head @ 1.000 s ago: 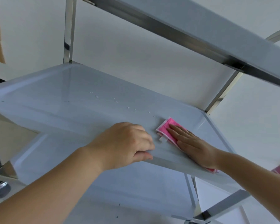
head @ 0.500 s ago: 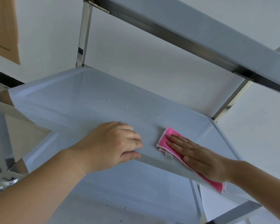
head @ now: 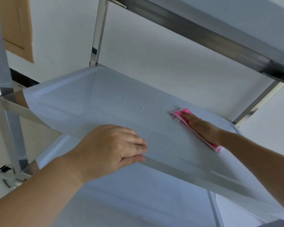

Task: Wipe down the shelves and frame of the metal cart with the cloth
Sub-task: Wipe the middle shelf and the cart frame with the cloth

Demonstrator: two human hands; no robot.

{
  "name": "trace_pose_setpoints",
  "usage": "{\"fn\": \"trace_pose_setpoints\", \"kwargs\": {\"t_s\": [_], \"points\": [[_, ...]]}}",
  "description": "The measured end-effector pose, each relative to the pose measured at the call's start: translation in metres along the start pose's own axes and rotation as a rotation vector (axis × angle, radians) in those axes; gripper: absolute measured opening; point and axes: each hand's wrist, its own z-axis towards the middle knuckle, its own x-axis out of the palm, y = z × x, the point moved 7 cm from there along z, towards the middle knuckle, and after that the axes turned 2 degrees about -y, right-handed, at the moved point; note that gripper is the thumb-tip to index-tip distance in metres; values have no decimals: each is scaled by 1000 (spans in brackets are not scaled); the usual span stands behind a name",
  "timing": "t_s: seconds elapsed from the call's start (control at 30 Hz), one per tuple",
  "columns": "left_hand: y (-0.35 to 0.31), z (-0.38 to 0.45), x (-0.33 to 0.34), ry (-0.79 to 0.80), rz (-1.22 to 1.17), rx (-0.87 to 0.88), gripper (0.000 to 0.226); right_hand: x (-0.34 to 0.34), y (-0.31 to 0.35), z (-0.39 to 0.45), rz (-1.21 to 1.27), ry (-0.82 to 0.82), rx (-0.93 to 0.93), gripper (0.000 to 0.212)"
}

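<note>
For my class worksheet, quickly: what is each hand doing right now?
Left hand: grips the middle shelf front edge.
Right hand: open, flat on the pink cloth.

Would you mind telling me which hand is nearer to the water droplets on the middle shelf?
Right. The right hand presses the pink cloth just beside the droplets; the left hand grips the shelf's front edge, farther away.

Two bare forearms reach in from the lower edge toward the middle shelf [head: 92, 102] — no sleeve, watch, ring or glove shows on either. The left hand [head: 110, 148], nearer the shelf's front edge, looks broad with short fingers; the right hand [head: 202, 126], farther in, appears slimmer — nails short, unpainted.
</note>
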Motion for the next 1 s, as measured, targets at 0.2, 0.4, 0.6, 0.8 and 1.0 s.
{"fn": "trace_pose_setpoints", "kwargs": {"t_s": [0.2,0.4,0.6,0.8,1.0], "points": [[6,-12,-5,-42,23,6,21,-16,-46,42,48,-100,288,45],[15,-28,-13,-93,35,-52,21,-21,-63,63,172,-153,369,46],[16,-24,-13,-97,-1,-83,23,-17,-60,63,273,-160,375,47],[17,-22,-15,-108,-7,-85,22,-7,-23,47,26,-73,263,47],[15,-23,-14,-98,-44,-138,24,16,74,-8,-96,-2,-120,45]]}}
